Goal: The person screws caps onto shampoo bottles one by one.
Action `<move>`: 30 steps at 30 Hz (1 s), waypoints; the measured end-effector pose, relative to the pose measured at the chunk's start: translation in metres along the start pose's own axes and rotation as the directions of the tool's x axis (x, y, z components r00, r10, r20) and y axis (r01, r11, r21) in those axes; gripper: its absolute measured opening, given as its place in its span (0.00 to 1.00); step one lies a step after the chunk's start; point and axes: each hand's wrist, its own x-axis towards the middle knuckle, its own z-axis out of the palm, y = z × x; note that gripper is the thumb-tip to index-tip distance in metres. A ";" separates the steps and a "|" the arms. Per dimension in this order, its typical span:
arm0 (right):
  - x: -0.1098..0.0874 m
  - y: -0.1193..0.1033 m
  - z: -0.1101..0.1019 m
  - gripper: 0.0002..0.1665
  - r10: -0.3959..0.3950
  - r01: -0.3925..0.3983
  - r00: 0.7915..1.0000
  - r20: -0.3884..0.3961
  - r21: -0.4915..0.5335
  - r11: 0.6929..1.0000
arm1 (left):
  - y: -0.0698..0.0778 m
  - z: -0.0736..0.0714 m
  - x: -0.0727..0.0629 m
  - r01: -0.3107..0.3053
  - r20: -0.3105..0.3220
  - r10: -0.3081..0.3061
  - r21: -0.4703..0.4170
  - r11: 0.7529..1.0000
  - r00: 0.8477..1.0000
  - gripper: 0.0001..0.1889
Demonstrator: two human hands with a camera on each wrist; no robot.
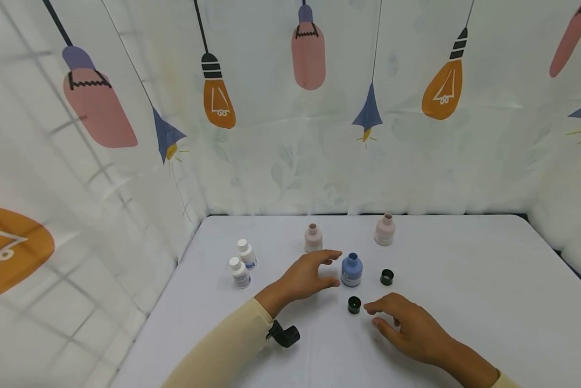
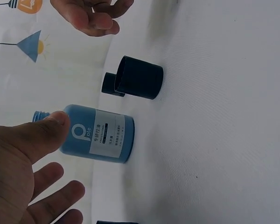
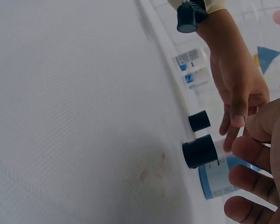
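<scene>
Centre frame: one uncapped blue plastic bottle [image 1: 351,269], two black round caps [image 1: 354,304] [image 1: 386,277]; left hand [image 1: 306,276], right hand [image 1: 408,326] loosely spread, holding nothing.

blue bottle [image 2: 95,135] | white label | large "P", then "ole" | smaller print beneath unreadable

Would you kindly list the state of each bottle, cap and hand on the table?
blue bottle: upright, uncapped.
two pink bottles: upright, uncapped.
two white bottles: upright, capped.
near black cap: loose on the table, off any bottle.
far black cap: loose on the table.
left hand: open, beside the blue bottle.
right hand: open, fingers near the near black cap.
</scene>
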 end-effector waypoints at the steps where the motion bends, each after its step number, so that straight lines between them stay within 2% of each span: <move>1: 0.000 0.000 0.000 0.16 -0.004 0.004 1.000 -0.002 0.001 1.000 | 0.000 0.000 0.001 0.001 0.002 -0.001 0.003 1.000 1.000 0.34; 6: 0.000 0.000 0.000 0.16 -0.015 0.015 1.000 -0.008 0.004 1.000 | 0.003 0.003 0.007 0.003 0.015 -0.003 0.006 1.000 1.000 0.35; 17: 0.000 0.000 0.000 0.16 -0.004 0.004 1.000 -0.001 0.002 1.000 | 0.006 0.009 0.017 0.065 0.031 -0.066 0.024 0.998 0.997 0.34; 30: 0.000 0.001 0.001 0.15 -0.015 0.015 1.000 -0.010 0.001 1.000 | 0.004 0.018 0.029 0.068 0.057 -0.072 0.072 0.995 0.996 0.37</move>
